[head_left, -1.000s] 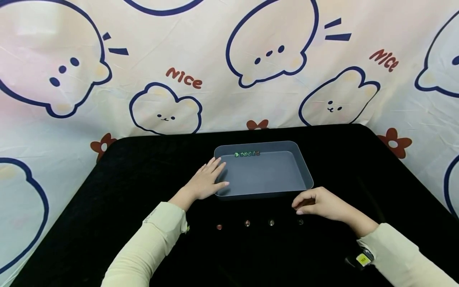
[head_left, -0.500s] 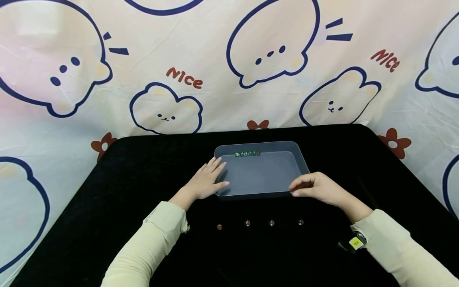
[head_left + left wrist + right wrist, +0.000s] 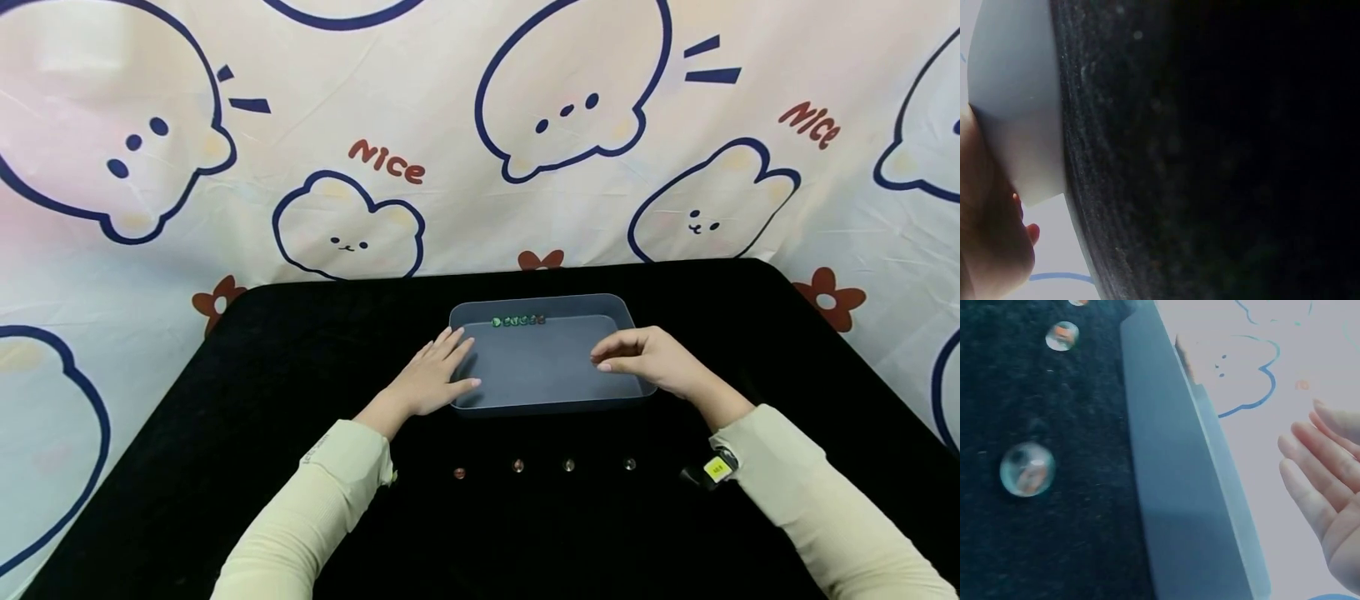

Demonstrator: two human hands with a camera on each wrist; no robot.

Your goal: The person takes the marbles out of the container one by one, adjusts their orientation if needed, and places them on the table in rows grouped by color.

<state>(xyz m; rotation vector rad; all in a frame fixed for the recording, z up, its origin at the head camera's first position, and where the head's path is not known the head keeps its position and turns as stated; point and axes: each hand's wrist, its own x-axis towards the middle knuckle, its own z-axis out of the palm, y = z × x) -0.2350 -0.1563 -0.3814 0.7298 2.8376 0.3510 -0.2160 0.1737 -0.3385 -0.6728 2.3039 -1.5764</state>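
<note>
The blue-grey rectangular tray [image 3: 555, 358] lies on the black cloth. Over its left rim rests my left hand [image 3: 423, 383], fingers spread and straight. Along the tray's far side sits a row of several marbles [image 3: 517, 321], mostly green with a reddish one at the right end. Above the tray's right part hangs my right hand [image 3: 652, 358], thumb and index drawn together. It appears to pinch a marble, mostly hidden by the fingertips. In front of the tray, several marbles lie spaced in a line, among them a red marble [image 3: 460, 473] and a clear marble [image 3: 1027, 469].
Black cloth [image 3: 300, 350] covers the table. A pale curtain [image 3: 450, 83] with cartoon outlines stands behind it. A wrist device with a yellow label [image 3: 717, 468] sits at the right cuff.
My right hand has moved up and to the left, from in front of the tray's right corner to above its inside. The left hand has stayed on the rim.
</note>
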